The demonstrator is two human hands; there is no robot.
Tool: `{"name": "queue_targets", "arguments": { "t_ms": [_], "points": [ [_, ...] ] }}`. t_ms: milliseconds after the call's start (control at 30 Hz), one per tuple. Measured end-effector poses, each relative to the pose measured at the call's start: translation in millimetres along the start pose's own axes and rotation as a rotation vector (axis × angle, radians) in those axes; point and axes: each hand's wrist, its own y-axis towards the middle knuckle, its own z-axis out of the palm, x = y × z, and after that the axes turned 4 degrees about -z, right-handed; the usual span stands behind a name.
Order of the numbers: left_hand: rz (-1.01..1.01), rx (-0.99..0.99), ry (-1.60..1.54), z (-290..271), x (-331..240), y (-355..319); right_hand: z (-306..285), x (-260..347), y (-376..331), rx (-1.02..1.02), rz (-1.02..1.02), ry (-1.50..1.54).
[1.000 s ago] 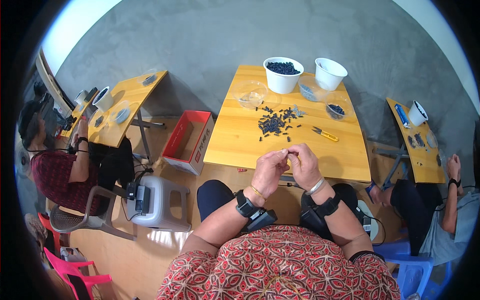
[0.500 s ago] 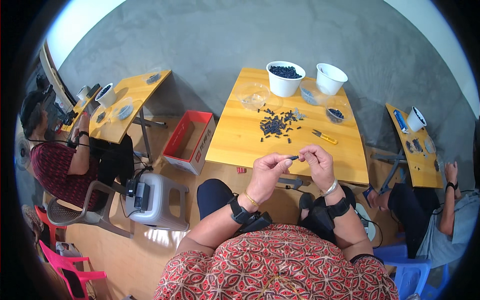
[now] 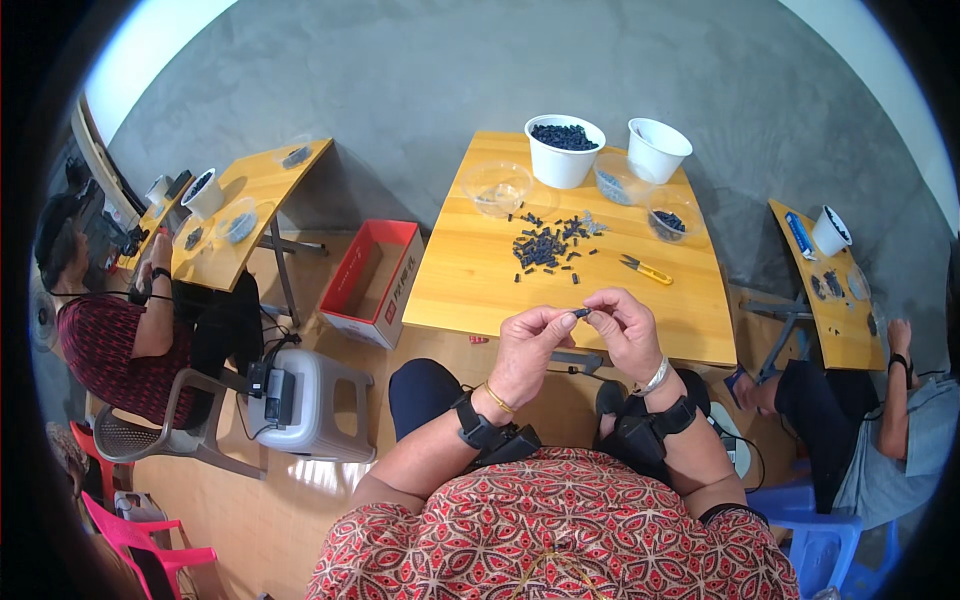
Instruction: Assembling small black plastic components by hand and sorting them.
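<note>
Between my two hands, just off the table's near edge, is a small black cylindrical part (image 3: pixel 581 313). My left hand (image 3: pixel 530 340) pinches one end of it between thumb and fingers. At its other end, my right hand (image 3: pixel 626 330) has thumb and fingertips closed on it. Ahead on the wooden table (image 3: pixel 450 290) lies a loose pile of small black parts (image 3: pixel 541 245), with a few small grey pieces (image 3: pixel 590 224) at its far right side. Yellow-handled thread snips (image 3: pixel 646 270) rest to the right of the pile.
Along the table's far side stand a white tub (image 3: pixel 561 165) full of black parts, another white tub (image 3: pixel 657 150), and clear bowls, one (image 3: pixel 668 222) with black parts. A red-and-white box (image 3: pixel 375 285) sits on the floor at left. People work at tables on both sides.
My right hand has moved in slightly, its fingers now closer around the black part. The view has shifted a little; the pile looks unchanged.
</note>
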Motion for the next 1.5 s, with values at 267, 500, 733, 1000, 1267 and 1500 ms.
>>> {"name": "queue_targets", "arguments": {
  "t_ms": [267, 500, 733, 1000, 1267, 1500],
  "points": [
    [-0.07, -0.027, 0.076, -2.1, 7.6, 7.9, -3.1, -5.2, 0.5, 0.045, 0.047, -0.097],
    [-0.256, -0.064, -0.046, -20.1, 30.3, 21.6, -15.1, -29.7, 15.8, 0.108, -0.153, -0.449],
    [-0.192, -0.185, -0.01, -50.2, 40.2, 44.1, -175.4, -118.9, 103.4, -0.363, -0.08, -0.975],
    [-0.17, -0.297, -0.048, -84.1, 40.9, 63.7, -129.4, -152.1, 115.9, -0.11, -0.127, -1.012],
    [-0.275, -0.26, -0.074, -85.9, 30.5, 76.0, -32.4, -129.3, 87.3, 0.316, 0.176, -0.645],
    [-0.334, -0.204, -0.183, -89.4, 28.7, 85.3, -30.8, -130.2, 80.0, 0.337, 0.248, -0.71]
  ]
}}
